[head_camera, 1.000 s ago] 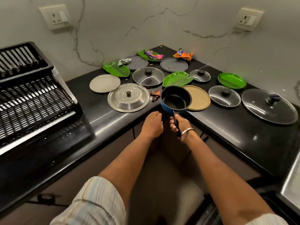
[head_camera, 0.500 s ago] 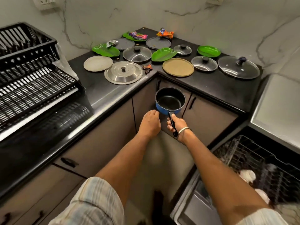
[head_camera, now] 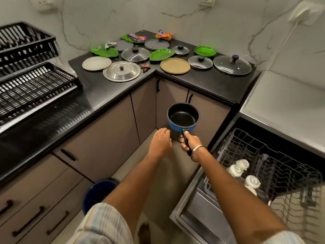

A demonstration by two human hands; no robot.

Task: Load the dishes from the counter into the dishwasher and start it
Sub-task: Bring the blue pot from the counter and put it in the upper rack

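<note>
1. The small blue saucepan with a black non-stick inside (head_camera: 183, 117) is in the air in front of the brown corner cabinet doors (head_camera: 173, 101), below the level of the black stone counter (head_camera: 98, 88) and left of the open dishwasher.
2. Its long axis runs from the round bowl at the far end to the straight black handle (head_camera: 186, 140) at the near end; the handle points back toward the person and slightly right. The mouth faces up, tipped a little toward the camera, so the dark matte floor of the pan shows.
3. The right hand (head_camera: 190, 142) is wrapped round the handle, fingers curled under it, with a thin metal bangle (head_camera: 198, 149) at the wrist.
4. The left hand (head_camera: 161, 140) hovers just left of the pan, palm down, fingers loosely bent, holding nothing and not touching the pan.
5. On the counter, far from the hands, lie flat round things: a domed steel lid (head_camera: 121, 71), a tan matte disc plate (head_camera: 175, 65), a pale round plate (head_camera: 96, 63), glossy green leaf-shaped plates (head_camera: 104, 51), and several glass lids with black knobs, the largest (head_camera: 232, 64) at the far right.
6. The wire dishwasher rack (head_camera: 274, 161), near right, is pulled out and holds white cups (head_camera: 242, 164).
</note>
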